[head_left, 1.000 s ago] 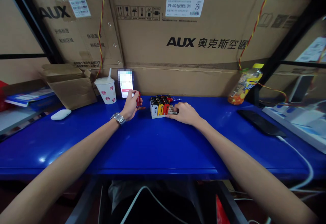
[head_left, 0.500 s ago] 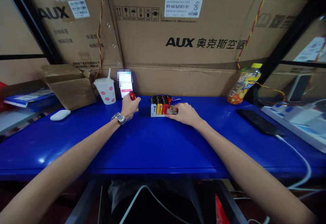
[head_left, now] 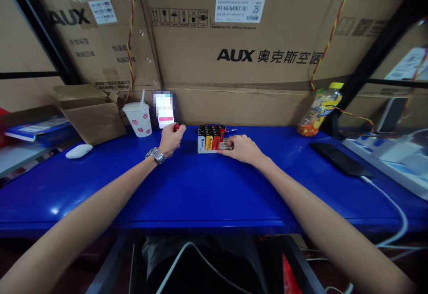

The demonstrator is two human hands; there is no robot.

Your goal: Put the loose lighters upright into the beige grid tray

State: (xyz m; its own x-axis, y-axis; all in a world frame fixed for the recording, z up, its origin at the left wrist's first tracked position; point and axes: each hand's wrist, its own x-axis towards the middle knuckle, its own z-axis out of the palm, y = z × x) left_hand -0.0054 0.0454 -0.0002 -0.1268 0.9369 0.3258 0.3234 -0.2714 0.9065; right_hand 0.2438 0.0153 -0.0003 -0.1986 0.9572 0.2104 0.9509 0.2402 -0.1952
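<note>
Reference: clock positions are read from the centre of the tray (head_left: 207,152), with 12 o'clock toward the cardboard wall (head_left: 187,71). The tray stands on the blue tabletop (head_left: 200,191). It carries lighters (head_left: 209,142) upright in close rows; the facing row includes white, yellow and red bodies, and the tops are black. Slots are exposed at the tray's 3 o'clock end.

Right hand (head_left: 243,148): located at 3 o'clock, clamped on that end of the tray. The thumb bears on the front edge; the tips of the other fingers are partly hidden.

Left hand (head_left: 171,140): located at 9 o'clock, apart from the tray and from the right hand. The fingers are closed around a held red lighter (head_left: 176,127), of which only one end shows. A metal watch (head_left: 156,155) is fitted at the wrist. The lit phone (head_left: 164,110) leans at 10 o'clock, just beyond the left hand; contact between them cannot be determined.

Surrounding items: paper cup (head_left: 138,122) with straw, between 9 and 10 o'clock; white case (head_left: 79,151), between 8 and 9 o'clock; tilted bottle (head_left: 317,113), between 2 and 3 o'clock; dark phone (head_left: 337,158), between 3 and 4 o'clock, connected to a white cable (head_left: 391,197)
</note>
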